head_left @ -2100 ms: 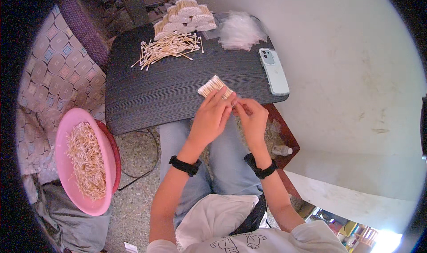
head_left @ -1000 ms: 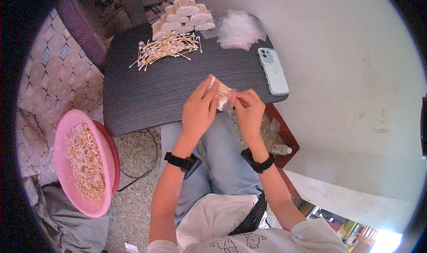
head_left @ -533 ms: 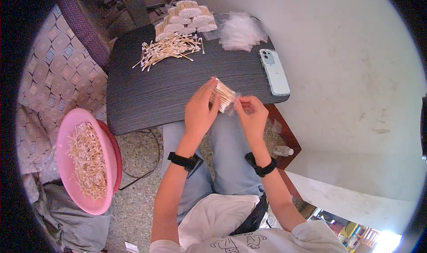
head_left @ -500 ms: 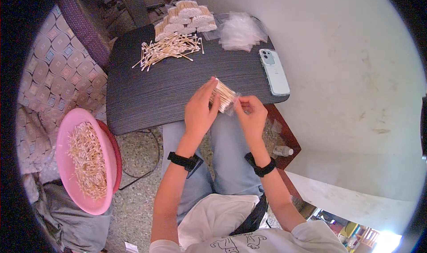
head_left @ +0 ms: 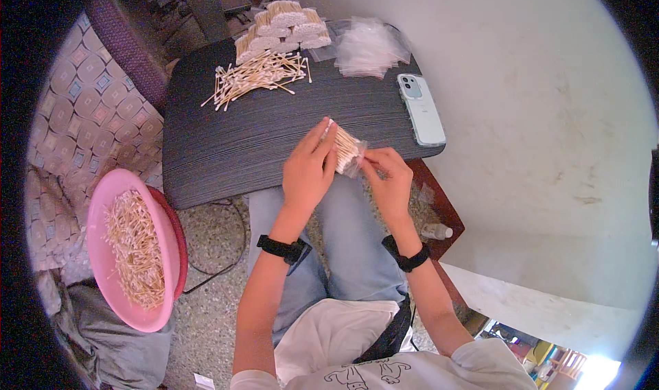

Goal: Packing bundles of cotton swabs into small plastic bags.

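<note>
A clear plastic bag filled with cotton swabs (head_left: pixel 348 148) is held between my hands over the near edge of the dark table. My left hand (head_left: pixel 310 167) is closed round the bag's left side, its fingers lying along the swabs. At the bag's right end, my right hand (head_left: pixel 389 177) pinches the clear plastic edge between thumb and fingers. A loose heap of cotton swabs (head_left: pixel 257 80) lies farther back on the table. Behind it rises a stack of packed swab bundles (head_left: pixel 285 26), with a pile of clear plastic bags (head_left: pixel 373 47) to its right.
A pale phone (head_left: pixel 422 110) lies at the right edge of the black table (head_left: pixel 233 157). On the left, a pink basin (head_left: pixel 96 253) holds many loose swabs. A small bottle (head_left: pixel 437 232) stands low on the right, near the wall (head_left: pixel 542 136).
My hands stay nearly in place on the bag of swabs. The right fingers have shifted slightly left along its plastic edge. Nothing on the table has been moved.
</note>
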